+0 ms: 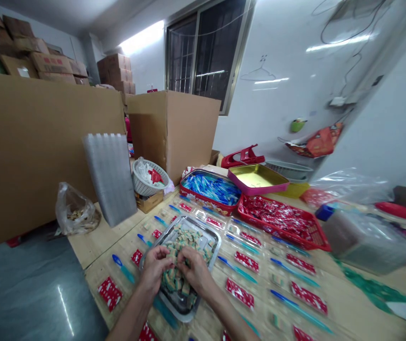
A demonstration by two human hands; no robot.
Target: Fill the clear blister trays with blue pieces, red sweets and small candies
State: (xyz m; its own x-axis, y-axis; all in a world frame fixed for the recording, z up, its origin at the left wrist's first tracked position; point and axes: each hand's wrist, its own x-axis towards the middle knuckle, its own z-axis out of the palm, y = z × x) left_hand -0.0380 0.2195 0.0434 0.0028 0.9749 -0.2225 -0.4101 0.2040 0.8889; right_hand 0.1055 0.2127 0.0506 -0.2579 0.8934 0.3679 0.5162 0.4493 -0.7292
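My left hand (156, 266) and my right hand (193, 269) are close together over a metal tray (218, 242). Small green-and-beige block pieces (185, 237) lie heaped in the tray. The fingers of both hands are pinched, with a green-and-beige piece at the left fingertips. What the right fingertips pinch is mostly hidden behind the fingers. Around the tray, clear plastic packs hold blue pen-like tools (237, 270) and red packets with white spots (240, 293). Some packs also contain a green-and-beige piece.
Behind the tray stand a tin of blue tools (212, 187), a red basket of shiny red packets (281, 215) and a gold-lined lid (257, 177). At left are a stack of clear plastic (110, 180) and a bag (76, 210) beside the table edge.
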